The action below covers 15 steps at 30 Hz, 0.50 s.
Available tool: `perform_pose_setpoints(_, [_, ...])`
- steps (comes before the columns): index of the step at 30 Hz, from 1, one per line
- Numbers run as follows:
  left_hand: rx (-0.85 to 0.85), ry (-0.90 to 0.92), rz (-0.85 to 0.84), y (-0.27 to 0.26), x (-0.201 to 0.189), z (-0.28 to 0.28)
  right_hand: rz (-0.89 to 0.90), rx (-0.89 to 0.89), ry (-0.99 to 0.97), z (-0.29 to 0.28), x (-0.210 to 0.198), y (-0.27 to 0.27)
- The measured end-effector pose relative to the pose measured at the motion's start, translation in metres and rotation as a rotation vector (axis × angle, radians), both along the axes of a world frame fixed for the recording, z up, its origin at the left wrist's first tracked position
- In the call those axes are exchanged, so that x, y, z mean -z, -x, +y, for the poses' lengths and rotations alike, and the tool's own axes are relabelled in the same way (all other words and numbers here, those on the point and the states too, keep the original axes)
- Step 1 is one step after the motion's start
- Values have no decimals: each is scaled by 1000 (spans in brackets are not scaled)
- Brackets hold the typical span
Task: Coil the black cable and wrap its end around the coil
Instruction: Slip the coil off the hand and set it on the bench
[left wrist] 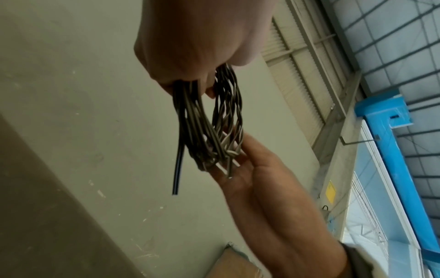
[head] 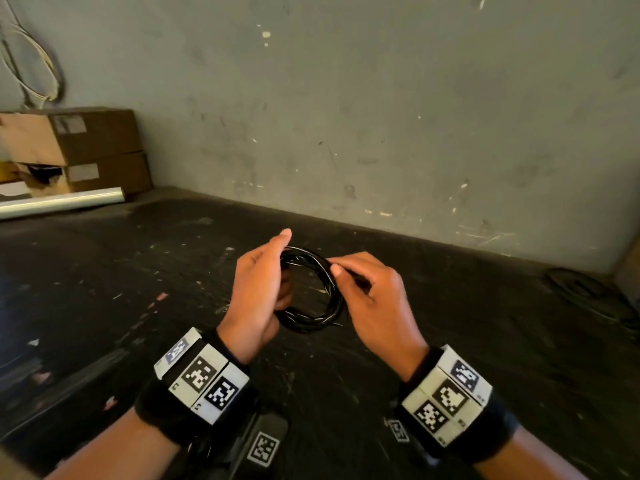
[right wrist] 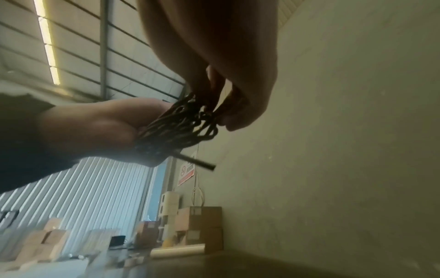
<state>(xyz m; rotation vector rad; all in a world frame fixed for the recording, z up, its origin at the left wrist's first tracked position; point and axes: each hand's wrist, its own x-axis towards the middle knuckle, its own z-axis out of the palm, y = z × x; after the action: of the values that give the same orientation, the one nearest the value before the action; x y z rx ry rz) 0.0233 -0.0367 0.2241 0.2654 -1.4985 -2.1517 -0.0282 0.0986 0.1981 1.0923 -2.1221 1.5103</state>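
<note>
black cable [head: 310, 289] sits coiled in mid-air above the dark table [head: 485, 341] — left hand [head: 258, 289] curled round one side, right hand [head: 372, 292] pinching the other — light, springy stuff, likely to unwind, so best gripped across all loops.

The black cable [head: 311, 292] is showing a smooth, glossy plastic jacket, catching thin white glints along its loops. Under it the dark worktop [head: 450, 341] is looking matt, scuffed and speckled. The grey wall [head: 381, 116] far behind is looking rough and chipped. At far left, matt cardboard boxes [head: 100, 147] are sitting behind a shiny, smooth roll [head: 62, 200].
</note>
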Motion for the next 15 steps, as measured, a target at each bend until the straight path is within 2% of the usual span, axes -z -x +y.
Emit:
perform_pose_setpoints(4, [-70,9,65,0,7,-5,-308,-120,186,-12,4,-9])
perform_pose_setpoints(6, [-95,59,91,0,12,-7,-368,-158,149,-21,5,-14])
perform_pose_setpoints(9, [-142,111,98,-5,20,-10,-290,-115,-9,-36,11,-16])
perform_pose_setpoints(13, [-177,30,41,-15,35,-20,-75,-78,-23,-54,26,-14])
perform_pose_setpoints(15, [-160,17,-32,-22,50,-28,-56,-73,-55,-62,40,-15])
